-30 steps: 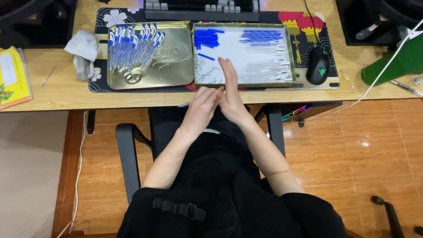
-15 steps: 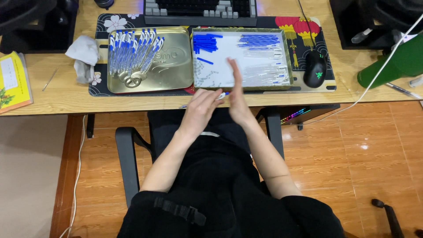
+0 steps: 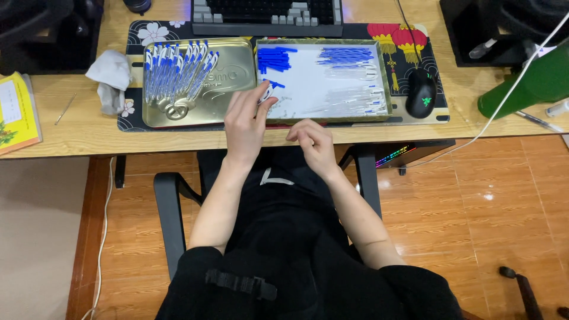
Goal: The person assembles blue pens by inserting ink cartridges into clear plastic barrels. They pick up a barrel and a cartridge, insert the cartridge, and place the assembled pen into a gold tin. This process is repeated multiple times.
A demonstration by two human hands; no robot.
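Note:
My left hand reaches over the desk edge to the seam between two trays, its fingertips pinched on a small white and blue pen part. My right hand hovers at the desk's front edge with fingers curled; nothing shows in them. The gold tray on the left holds several blue and white pens. The right tray has a white liner with blue caps, blue refills and clear barrels.
A keyboard lies behind the trays and a black mouse to their right. A grey cloth and a yellow book sit at the left, a green object at the right. Chair armrests flank my lap.
My hands were pressed together in front of the desk. They have parted: the left went forward to the trays and took a pen part, the right dropped to the desk edge.

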